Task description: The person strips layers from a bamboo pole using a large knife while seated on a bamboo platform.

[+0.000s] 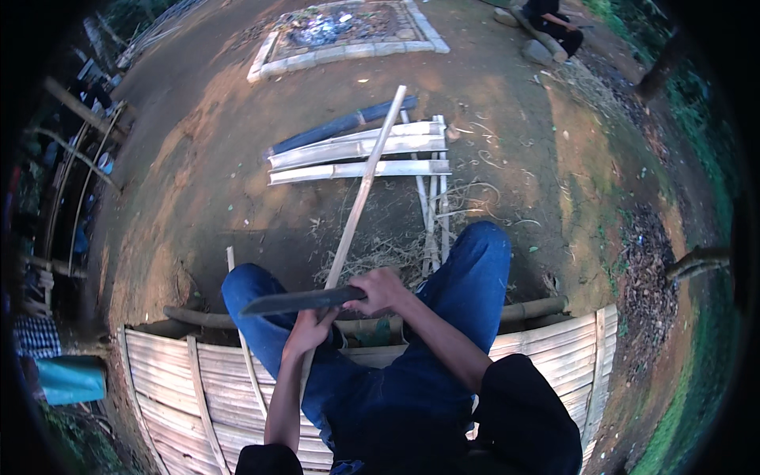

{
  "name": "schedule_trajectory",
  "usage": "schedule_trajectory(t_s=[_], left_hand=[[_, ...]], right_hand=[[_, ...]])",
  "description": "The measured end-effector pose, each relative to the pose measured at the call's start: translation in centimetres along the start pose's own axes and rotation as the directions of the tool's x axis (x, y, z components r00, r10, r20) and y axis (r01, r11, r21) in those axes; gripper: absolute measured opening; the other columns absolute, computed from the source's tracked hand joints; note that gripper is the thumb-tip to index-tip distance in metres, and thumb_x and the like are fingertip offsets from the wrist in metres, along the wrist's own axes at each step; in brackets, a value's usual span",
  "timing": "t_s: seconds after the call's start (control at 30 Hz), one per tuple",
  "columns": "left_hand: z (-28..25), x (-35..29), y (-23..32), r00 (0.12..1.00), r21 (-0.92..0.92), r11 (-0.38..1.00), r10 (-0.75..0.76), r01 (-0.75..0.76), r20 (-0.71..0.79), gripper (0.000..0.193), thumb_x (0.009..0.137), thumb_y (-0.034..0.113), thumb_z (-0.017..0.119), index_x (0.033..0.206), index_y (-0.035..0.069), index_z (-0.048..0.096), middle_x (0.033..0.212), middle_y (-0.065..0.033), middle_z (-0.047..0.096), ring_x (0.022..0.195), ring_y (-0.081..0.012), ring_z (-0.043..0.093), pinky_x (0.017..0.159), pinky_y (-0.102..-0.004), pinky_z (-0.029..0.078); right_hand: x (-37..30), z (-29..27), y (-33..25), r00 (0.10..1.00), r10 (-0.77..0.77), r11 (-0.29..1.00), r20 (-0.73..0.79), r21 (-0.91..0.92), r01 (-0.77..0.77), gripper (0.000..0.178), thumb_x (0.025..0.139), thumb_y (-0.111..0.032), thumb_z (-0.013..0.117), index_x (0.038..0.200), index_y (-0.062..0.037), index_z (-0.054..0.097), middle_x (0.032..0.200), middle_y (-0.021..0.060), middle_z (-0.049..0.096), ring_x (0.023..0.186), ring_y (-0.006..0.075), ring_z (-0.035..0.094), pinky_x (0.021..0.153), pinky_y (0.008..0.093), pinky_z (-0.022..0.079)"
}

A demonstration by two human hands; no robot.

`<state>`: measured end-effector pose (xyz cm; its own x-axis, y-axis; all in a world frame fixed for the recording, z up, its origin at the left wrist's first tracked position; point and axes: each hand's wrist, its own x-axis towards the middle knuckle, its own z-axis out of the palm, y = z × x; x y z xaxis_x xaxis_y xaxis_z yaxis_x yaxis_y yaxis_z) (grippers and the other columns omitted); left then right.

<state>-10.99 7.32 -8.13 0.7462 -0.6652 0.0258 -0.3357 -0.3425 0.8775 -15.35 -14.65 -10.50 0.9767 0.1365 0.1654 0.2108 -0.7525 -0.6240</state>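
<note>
My right hand (378, 290) is wrapped round the handle of a machete (289, 302). Its dark blade points left across my lap, over the bamboo strip (362, 194). My left hand (307, 331) grips that long pale strip just below the blade. The strip slants away from me, its far end above split bamboo pieces (321, 155) and a dark bamboo pole (340, 127) on the ground. Whether the blade touches the strip I cannot tell. Curled shavings (372, 265) lie on the ground beyond my knees.
I sit on a bamboo slat bench (170, 380). Thin bamboo strips (432, 206) lie under the split pieces. Ahead is a stone-edged fire pit (348, 55). A person (554, 24) sits on a log at the far right. A teal container (73, 380) stands left.
</note>
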Motion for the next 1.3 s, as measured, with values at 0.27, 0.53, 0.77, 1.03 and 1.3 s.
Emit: schedule_trajectory(t_s=[0.27, 0.53, 0.77, 1.03, 1.3], left_hand=[[-1.6, 1.0, -0.1, 0.827, -0.010, 0.841, -0.530, 0.541, 0.189, 0.022, 0.093, 0.020, 0.059, 0.097, -0.001, 0.060, 0.071, -0.0081, 0.061, 0.047, -0.0117, 0.054, 0.041, -0.0291, 0.039], [-1.2, 1.0, 1.2, 0.876, -0.055, 0.883, -0.453, 0.467, 0.165, 0.021, 0.095, 0.017, 0.056, 0.102, -0.002, 0.061, 0.059, -0.0050, 0.055, 0.043, -0.0115, 0.051, 0.041, -0.0307, 0.040], [-0.7, 0.8, 0.1, 0.882, -0.298, 0.833, -0.410, 0.466, 0.232, 0.019, 0.095, 0.017, 0.054, 0.094, -0.001, 0.060, 0.052, -0.0016, 0.050, 0.038, -0.0093, 0.044, 0.037, -0.0289, 0.037], [-1.0, 1.5, 1.1, 0.856, -0.142, 0.848, -0.487, 0.511, 0.174, 0.022, 0.093, 0.020, 0.055, 0.093, -0.003, 0.058, 0.058, -0.0031, 0.052, 0.039, -0.0116, 0.047, 0.038, -0.0289, 0.038], [0.1, 0.5, 0.7, 0.873, -0.142, 0.862, -0.474, 0.486, 0.113, 0.017, 0.093, 0.015, 0.055, 0.092, -0.002, 0.059, 0.050, -0.0002, 0.045, 0.036, -0.0100, 0.043, 0.033, -0.0277, 0.033]], right_hand=[[0.7, -0.5, -1.0, 0.996, 0.070, 0.997, 0.054, -0.013, -0.070, 0.055, 0.078, -0.061, 0.064, 0.081, -0.0061, 0.066, 0.062, 0.0143, 0.063, 0.062, 0.0336, 0.066, 0.060, 0.0446, 0.052], [0.4, -0.7, 0.5, 0.995, 0.098, 0.994, 0.021, -0.059, -0.096, 0.054, 0.080, -0.062, 0.061, 0.080, -0.0081, 0.065, 0.062, 0.0150, 0.063, 0.059, 0.0340, 0.066, 0.058, 0.0446, 0.053], [0.0, 0.5, -1.0, 1.000, 0.021, 1.000, 0.023, 0.009, -0.021, 0.056, 0.081, -0.061, 0.061, 0.075, -0.0050, 0.063, 0.060, 0.0157, 0.062, 0.060, 0.0358, 0.065, 0.057, 0.0462, 0.052], [0.6, 0.1, 0.4, 0.974, 0.226, 0.974, -0.011, 0.004, -0.226, 0.056, 0.081, -0.061, 0.061, 0.077, -0.0052, 0.064, 0.063, 0.0181, 0.063, 0.064, 0.0372, 0.066, 0.061, 0.0457, 0.053], [0.0, 1.0, -0.9, 0.999, -0.051, 0.996, 0.009, -0.078, 0.052, 0.058, 0.078, -0.065, 0.061, 0.077, -0.0071, 0.064, 0.059, 0.0125, 0.062, 0.058, 0.0330, 0.066, 0.054, 0.0439, 0.051]])
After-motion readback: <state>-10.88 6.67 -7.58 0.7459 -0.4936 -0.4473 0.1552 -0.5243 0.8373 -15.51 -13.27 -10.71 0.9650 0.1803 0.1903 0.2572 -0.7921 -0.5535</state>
